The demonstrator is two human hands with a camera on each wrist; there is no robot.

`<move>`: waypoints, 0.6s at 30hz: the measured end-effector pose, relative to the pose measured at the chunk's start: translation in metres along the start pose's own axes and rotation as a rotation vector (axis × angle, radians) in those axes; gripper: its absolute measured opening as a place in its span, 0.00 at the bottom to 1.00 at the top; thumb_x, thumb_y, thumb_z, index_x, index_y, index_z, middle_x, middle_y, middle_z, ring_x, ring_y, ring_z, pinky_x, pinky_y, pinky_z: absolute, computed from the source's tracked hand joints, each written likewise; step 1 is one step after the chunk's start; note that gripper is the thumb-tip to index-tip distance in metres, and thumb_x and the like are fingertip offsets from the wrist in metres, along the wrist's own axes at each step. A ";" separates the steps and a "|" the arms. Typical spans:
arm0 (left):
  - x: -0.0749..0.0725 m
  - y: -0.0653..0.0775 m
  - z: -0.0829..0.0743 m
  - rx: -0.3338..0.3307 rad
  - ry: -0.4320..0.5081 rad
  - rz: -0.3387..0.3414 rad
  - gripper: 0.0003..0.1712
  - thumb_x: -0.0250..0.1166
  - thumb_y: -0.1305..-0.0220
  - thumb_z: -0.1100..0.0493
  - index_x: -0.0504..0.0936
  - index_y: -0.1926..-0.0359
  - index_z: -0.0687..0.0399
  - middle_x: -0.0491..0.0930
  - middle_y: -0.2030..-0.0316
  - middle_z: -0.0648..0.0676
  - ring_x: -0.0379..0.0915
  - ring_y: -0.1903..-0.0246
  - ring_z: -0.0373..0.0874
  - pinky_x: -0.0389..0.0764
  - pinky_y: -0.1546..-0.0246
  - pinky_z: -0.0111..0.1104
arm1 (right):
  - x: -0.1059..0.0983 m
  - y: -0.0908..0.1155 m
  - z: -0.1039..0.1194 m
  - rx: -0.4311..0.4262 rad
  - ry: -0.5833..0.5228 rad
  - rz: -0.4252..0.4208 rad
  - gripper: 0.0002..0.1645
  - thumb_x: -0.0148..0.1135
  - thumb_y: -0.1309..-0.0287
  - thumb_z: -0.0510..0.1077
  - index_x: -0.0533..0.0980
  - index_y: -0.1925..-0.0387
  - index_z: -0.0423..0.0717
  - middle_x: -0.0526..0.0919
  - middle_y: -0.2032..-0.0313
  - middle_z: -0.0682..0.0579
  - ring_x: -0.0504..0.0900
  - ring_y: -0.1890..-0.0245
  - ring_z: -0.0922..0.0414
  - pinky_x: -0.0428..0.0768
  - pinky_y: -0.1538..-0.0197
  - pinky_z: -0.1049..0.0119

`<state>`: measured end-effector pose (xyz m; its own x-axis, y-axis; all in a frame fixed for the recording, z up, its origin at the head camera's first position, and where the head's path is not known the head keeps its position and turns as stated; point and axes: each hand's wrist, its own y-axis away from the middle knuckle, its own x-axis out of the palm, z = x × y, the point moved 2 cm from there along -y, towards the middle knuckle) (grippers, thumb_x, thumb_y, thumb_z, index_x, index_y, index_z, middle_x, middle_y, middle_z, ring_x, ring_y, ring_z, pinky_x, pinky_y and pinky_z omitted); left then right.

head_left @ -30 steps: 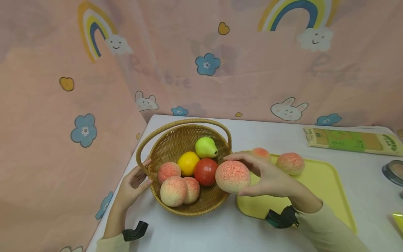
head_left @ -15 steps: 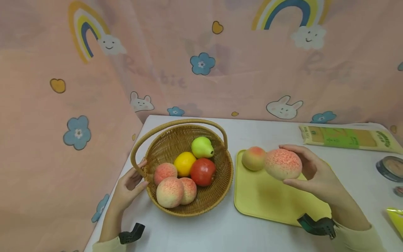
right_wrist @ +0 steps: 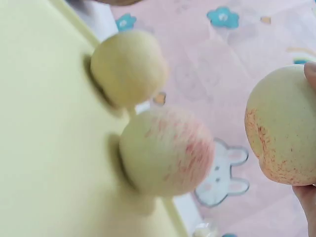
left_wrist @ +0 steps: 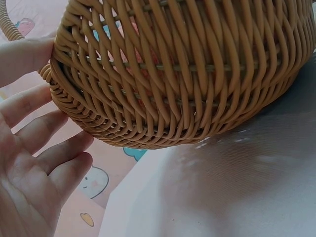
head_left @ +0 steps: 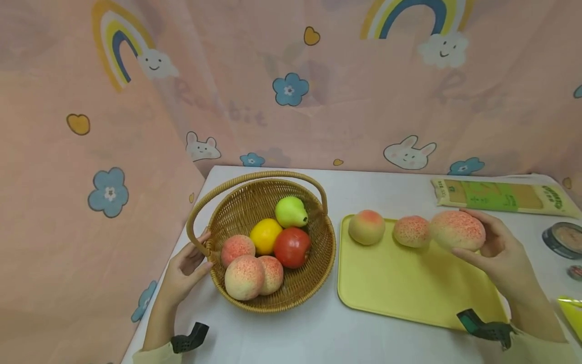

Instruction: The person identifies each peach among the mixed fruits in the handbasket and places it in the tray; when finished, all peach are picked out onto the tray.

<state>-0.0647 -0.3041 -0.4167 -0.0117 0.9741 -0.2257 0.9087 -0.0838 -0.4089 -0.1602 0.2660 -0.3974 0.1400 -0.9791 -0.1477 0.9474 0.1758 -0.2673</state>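
My right hand point(head_left: 497, 253) holds a peach point(head_left: 457, 230) between thumb and fingers, above the right part of a yellow tray point(head_left: 400, 288). In the right wrist view this peach point(right_wrist: 284, 126) hangs apart from the two others. Those two, a smooth peach point(head_left: 366, 227) and a speckled peach point(head_left: 411, 231), sit along the tray's far side. On the left, my left hand point(head_left: 182, 273) grips the wicker basket point(head_left: 254, 194) at its rim by the handle's foot; the left wrist view shows thumb and fingertips against the weave point(left_wrist: 163, 74).
Inside the basket lie a green pear point(head_left: 291, 212), a yellow lemon-like fruit point(head_left: 265, 236), a red apple point(head_left: 292, 247) and several peaches point(head_left: 244, 277). A noodle packet point(head_left: 504, 196) lies at the back right, a round tin point(head_left: 564, 239) at the right edge. A patterned cloth hangs behind the table.
My right hand has carried the peach from beside the basket rightward over the tray, past the two peaches there. My left hand has stayed at the basket's rim.
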 end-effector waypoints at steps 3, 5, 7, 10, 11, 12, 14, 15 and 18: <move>0.000 -0.001 0.000 -0.004 -0.010 -0.005 0.35 0.56 0.47 0.82 0.65 0.36 0.70 0.60 0.34 0.72 0.61 0.33 0.41 0.67 0.38 0.23 | -0.012 -0.001 -0.016 0.051 -0.025 -0.037 0.47 0.59 0.52 0.18 0.57 0.31 0.45 0.64 0.37 0.58 0.63 0.38 0.69 0.63 0.41 0.88; 0.001 -0.001 0.000 -0.002 -0.016 -0.006 0.35 0.57 0.47 0.82 0.65 0.36 0.70 0.59 0.34 0.73 0.61 0.33 0.41 0.67 0.39 0.23 | -0.020 -0.002 -0.026 0.101 0.050 -0.060 0.46 0.60 0.48 0.22 0.56 0.30 0.49 0.62 0.36 0.60 0.61 0.36 0.70 0.59 0.38 0.88; 0.000 0.000 0.000 0.001 -0.021 -0.008 0.35 0.57 0.47 0.82 0.65 0.36 0.69 0.58 0.35 0.74 0.61 0.33 0.42 0.67 0.39 0.23 | -0.026 -0.002 -0.036 0.179 0.179 -0.070 0.46 0.61 0.44 0.30 0.53 0.29 0.55 0.59 0.33 0.61 0.56 0.33 0.71 0.54 0.35 0.88; 0.000 0.000 0.001 0.005 -0.025 -0.010 0.35 0.57 0.48 0.82 0.65 0.36 0.69 0.59 0.34 0.72 0.61 0.33 0.43 0.67 0.39 0.23 | -0.033 -0.003 -0.048 0.303 0.326 -0.060 0.47 0.63 0.41 0.42 0.49 0.27 0.61 0.52 0.29 0.62 0.48 0.29 0.69 0.48 0.33 0.86; 0.000 0.001 0.001 0.004 -0.028 -0.011 0.35 0.57 0.48 0.82 0.66 0.36 0.69 0.60 0.34 0.71 0.61 0.33 0.42 0.68 0.39 0.23 | -0.034 -0.003 -0.052 0.334 0.349 -0.052 0.47 0.62 0.40 0.44 0.47 0.27 0.62 0.51 0.28 0.64 0.46 0.28 0.69 0.46 0.32 0.86; 0.000 0.001 0.001 0.001 -0.028 -0.012 0.35 0.57 0.47 0.82 0.66 0.36 0.69 0.60 0.34 0.71 0.62 0.34 0.42 0.68 0.39 0.23 | -0.036 -0.003 -0.056 0.355 0.343 -0.046 0.47 0.62 0.40 0.45 0.47 0.27 0.62 0.50 0.28 0.64 0.45 0.28 0.69 0.45 0.32 0.86; 0.000 0.001 0.001 -0.006 -0.027 -0.012 0.35 0.57 0.47 0.82 0.66 0.36 0.69 0.60 0.34 0.71 0.62 0.34 0.40 0.68 0.39 0.23 | -0.039 -0.003 -0.061 0.376 0.329 -0.032 0.47 0.62 0.39 0.46 0.47 0.27 0.62 0.52 0.29 0.66 0.47 0.30 0.71 0.45 0.32 0.86; 0.000 0.000 0.001 -0.006 -0.026 -0.011 0.35 0.57 0.47 0.82 0.66 0.36 0.69 0.60 0.34 0.72 0.62 0.34 0.39 0.68 0.39 0.23 | -0.040 -0.002 -0.063 0.383 0.320 -0.026 0.47 0.62 0.39 0.46 0.47 0.27 0.62 0.53 0.30 0.66 0.48 0.31 0.72 0.44 0.32 0.86; 0.000 0.000 0.001 -0.010 -0.021 -0.011 0.35 0.57 0.47 0.82 0.66 0.36 0.70 0.59 0.34 0.73 0.62 0.34 0.38 0.68 0.39 0.23 | -0.042 -0.002 -0.069 0.394 0.318 -0.006 0.46 0.61 0.39 0.46 0.47 0.27 0.63 0.55 0.33 0.68 0.51 0.34 0.73 0.43 0.32 0.86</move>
<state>-0.0648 -0.3040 -0.4179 -0.0300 0.9703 -0.2399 0.9127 -0.0713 -0.4023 -0.1881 0.3142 -0.4559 0.0979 -0.8895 -0.4462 0.9931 0.0583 0.1016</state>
